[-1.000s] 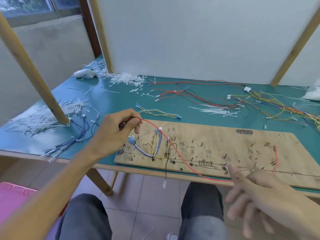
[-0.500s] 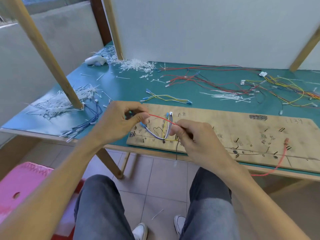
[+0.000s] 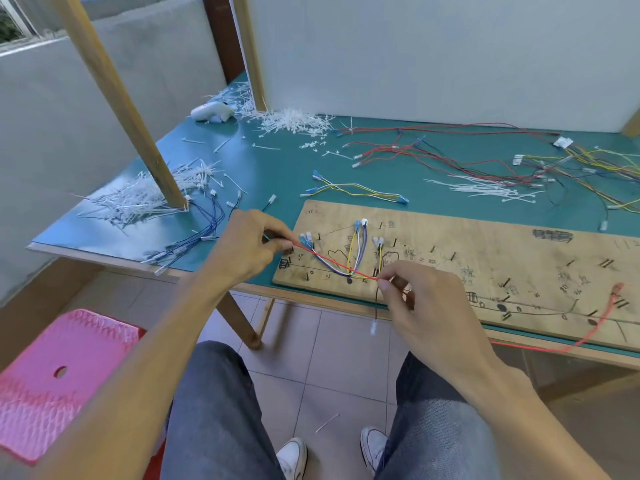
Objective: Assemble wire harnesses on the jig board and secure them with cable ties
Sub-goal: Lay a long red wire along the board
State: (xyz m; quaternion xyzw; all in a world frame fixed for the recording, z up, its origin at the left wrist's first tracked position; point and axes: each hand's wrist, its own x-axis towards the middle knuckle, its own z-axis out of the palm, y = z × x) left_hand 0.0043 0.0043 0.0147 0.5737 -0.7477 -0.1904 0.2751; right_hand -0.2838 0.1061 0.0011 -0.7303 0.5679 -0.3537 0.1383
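Red wire (image 3: 334,267): thin, flexible, insulated; pinched taut between left hand (image 3: 247,247) and right hand (image 3: 420,303), apparently to lay it straight along the marked route. It spans the jig board (image 3: 485,251), flat scuffed plywood with pins, at 7 o'clock; white cable ties (image 3: 485,190) lie at its 12 o'clock.

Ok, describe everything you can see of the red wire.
The red wire is thin, insulated and long. One stretch runs taut between the left hand and the right hand, both pinching it, slanting over the jig board and its routed wires. Its tail hangs slack below the table edge, then rises to a red terminal on the board.
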